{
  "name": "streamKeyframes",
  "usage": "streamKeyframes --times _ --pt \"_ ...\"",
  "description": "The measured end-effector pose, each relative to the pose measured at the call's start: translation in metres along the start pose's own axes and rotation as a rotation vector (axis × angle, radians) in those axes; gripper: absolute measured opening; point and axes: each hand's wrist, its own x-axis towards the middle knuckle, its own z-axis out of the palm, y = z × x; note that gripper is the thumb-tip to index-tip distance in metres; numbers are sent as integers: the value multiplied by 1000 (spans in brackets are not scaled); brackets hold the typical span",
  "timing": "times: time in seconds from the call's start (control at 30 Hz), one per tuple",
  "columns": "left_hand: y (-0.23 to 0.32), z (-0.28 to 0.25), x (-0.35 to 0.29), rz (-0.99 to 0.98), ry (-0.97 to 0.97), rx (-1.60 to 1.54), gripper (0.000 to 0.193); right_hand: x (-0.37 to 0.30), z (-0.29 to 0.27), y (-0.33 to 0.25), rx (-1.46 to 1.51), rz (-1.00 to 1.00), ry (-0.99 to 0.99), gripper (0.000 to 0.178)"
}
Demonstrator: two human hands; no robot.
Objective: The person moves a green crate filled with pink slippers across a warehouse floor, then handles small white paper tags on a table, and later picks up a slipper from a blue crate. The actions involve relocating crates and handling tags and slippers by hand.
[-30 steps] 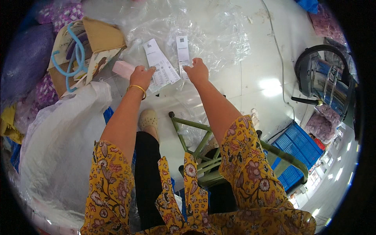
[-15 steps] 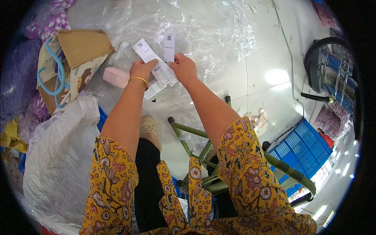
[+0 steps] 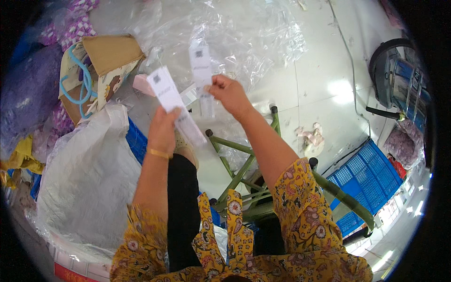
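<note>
My left hand [image 3: 162,130], with a gold bangle at the wrist, is closed on a long white paper label [image 3: 168,93] that slants from upper left to lower right. Between the thumb and fingers of my right hand [image 3: 231,97] is a second white label [image 3: 201,66], hanging nearly upright. Both strips carry a square code near the top and are raised toward me, apart from each other. Another pale label [image 3: 189,96] shows between them, partly covered. A pale pink block [image 3: 143,84] lies behind the left strip's upper end.
Clear plastic sheeting [image 3: 253,42] spreads over the floor ahead. At left stand a bag with blue handles [image 3: 115,54] and a white plastic sack [image 3: 84,174]. A green metal frame [image 3: 235,148] and blue crate [image 3: 366,183] are at right, with pink scraps [image 3: 312,136] between.
The labels, overlapping low near the floor before, are now separated, one in each hand. My left hand has drawn back toward me; my right has moved slightly right and nearer.
</note>
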Motion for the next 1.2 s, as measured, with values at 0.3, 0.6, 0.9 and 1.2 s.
streamKeyframes --times 0.3,0.6,0.9,1.2 --pt "-19 -2 -148 -105 282 -340 31 -103 55 -31 10 116 -550 21" --pt "-32 -4 -124 37 444 -366 29 -83 78 -37 -160 49 -658 26" --pt "-25 -2 -115 56 342 -324 32 -103 86 -49 -265 -23 -463 27" --pt "-39 4 -130 85 309 -284 29 -135 65 -44 -204 -59 -130 33"
